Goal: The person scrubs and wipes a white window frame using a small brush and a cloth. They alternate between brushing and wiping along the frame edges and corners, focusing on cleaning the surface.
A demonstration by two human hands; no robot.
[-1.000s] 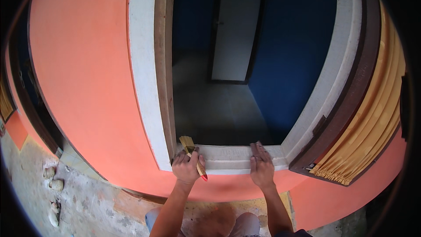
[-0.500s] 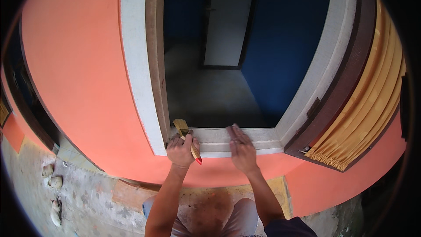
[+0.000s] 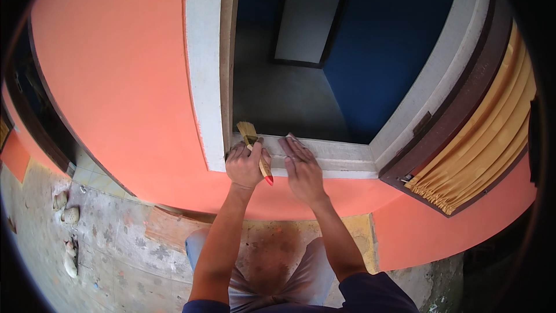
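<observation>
- The left hand [image 3: 244,165] is at the left end of the pale window sill [image 3: 343,158], its grip pinching a wooden-handled paintbrush [image 3: 266,169] beside the thumb.
- The paintbrush slants across this grip: tan bristles stick out beyond the knuckles over the sill, and the red handle tip emerges on the near side, pointing toward the person.
- The right hand [image 3: 303,169] is just right of the brush, apart from it, fingers stretched forward over the sill; whether its grip pinches anything underneath, I cannot tell.
- Below the sill is a coral-painted wall [image 3: 347,194].
</observation>
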